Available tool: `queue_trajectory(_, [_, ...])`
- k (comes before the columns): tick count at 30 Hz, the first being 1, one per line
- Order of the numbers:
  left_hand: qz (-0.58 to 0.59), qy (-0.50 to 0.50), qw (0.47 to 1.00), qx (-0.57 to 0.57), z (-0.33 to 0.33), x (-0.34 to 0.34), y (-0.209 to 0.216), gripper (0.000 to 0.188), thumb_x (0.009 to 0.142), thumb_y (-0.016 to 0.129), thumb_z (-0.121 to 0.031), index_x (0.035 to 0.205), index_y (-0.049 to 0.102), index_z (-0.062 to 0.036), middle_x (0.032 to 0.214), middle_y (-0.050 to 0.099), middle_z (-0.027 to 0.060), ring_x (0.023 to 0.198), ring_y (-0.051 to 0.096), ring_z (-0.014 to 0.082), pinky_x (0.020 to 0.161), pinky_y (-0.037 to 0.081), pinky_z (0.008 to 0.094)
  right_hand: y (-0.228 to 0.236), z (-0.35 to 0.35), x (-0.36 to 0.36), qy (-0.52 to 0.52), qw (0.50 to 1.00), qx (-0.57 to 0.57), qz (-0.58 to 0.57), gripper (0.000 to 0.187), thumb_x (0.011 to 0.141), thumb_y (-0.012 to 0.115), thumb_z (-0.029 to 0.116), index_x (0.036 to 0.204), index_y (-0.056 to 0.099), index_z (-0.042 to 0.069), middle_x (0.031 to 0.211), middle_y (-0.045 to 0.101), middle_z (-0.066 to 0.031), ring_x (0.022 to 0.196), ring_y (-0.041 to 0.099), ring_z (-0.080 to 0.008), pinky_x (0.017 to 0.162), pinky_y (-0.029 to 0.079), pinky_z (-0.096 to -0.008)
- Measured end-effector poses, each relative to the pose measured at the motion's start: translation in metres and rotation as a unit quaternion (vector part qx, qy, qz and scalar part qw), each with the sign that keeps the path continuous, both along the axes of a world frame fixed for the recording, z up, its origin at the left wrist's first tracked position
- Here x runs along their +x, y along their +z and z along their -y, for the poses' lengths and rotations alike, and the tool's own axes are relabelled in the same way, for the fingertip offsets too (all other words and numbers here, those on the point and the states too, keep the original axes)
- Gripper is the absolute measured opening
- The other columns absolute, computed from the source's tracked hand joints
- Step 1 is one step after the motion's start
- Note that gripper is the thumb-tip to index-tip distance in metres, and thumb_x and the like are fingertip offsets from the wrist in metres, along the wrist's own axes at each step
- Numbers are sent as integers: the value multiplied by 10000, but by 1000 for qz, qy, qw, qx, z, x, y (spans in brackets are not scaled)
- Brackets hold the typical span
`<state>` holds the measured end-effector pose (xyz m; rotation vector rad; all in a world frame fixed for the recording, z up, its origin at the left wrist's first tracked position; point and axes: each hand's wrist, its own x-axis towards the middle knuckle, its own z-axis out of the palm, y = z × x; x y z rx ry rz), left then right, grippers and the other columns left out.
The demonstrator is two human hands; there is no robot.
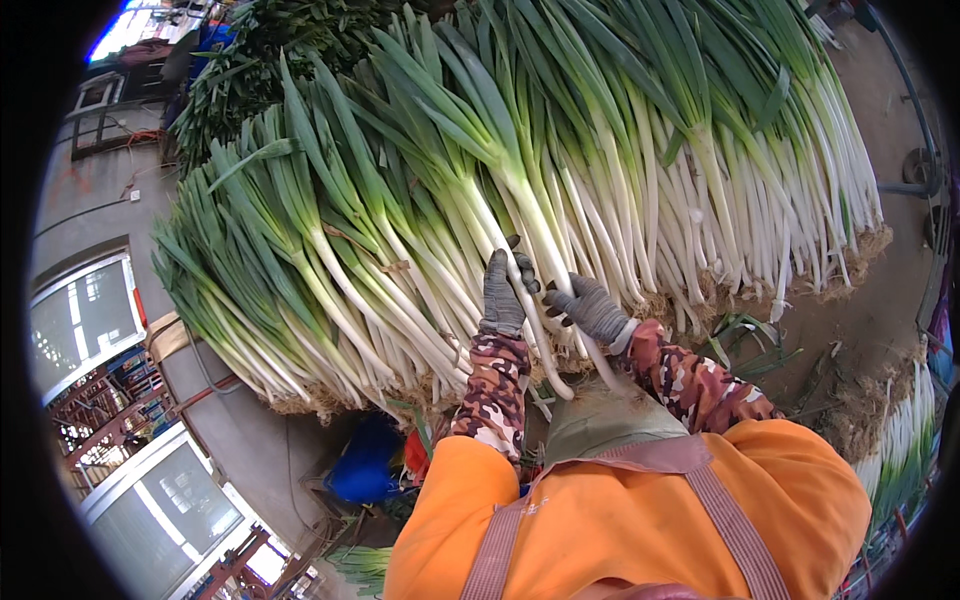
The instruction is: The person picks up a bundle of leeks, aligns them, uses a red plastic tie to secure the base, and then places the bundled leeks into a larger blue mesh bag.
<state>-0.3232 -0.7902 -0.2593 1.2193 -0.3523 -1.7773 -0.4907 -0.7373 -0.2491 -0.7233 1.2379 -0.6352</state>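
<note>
While the left hand (503, 300) curls its fingers snugly round 1 leek (541, 345), the right hand (595, 312) has its fingers closed round a 2nd leek (603, 366) — white ends near the green apron (620, 428), leaves, from where I stand, over the leek pile (735, 190).

The leek stalks (541, 230) look smooth, the gloves (600, 312) matt, knitted cloth.

Bright, even light leaves soft shadows among the long green-and-white leeks (690, 190); past the left edge of the grey floor (250, 435), rectangular white-framed glossy panels (165, 520) return streaky glare; fisheye distortion bends outer lines
</note>
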Motion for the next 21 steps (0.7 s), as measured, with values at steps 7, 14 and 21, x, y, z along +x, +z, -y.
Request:
queue_trajectory(7, [48, -30, 995, 85, -6, -18, -1, 448, 953, 584, -432, 1170, 593, -40, 841, 621, 44, 729, 607, 178, 669, 519, 330, 1, 1, -10, 183, 950, -161, -193, 521, 960, 519, 504, 985, 560, -15, 828, 652, -250, 800, 645, -422, 750, 489, -496])
queue_trajectory(14, [60, -22, 996, 61, -31, -4, -19, 295, 866, 742, -201, 1046, 597, -18, 895, 670, 92, 726, 649, 204, 648, 566, 323, 6, 31, -8, 320, 894, -45, -312, 556, 986, 434, 549, 1031, 695, 60, 794, 691, -175, 725, 678, -340, 693, 522, -449])
queue_trajectory(21, [53, -68, 991, 105, -57, 8, 13, 278, 871, 726, -180, 1064, 614, -13, 796, 664, 74, 646, 639, 186, 576, 538, 295, -36, 140, 38, -40, 978, -83, -185, 675, 866, 634, 540, 1202, 612, -44, 1058, 687, -232, 977, 671, -305, 885, 507, -377])
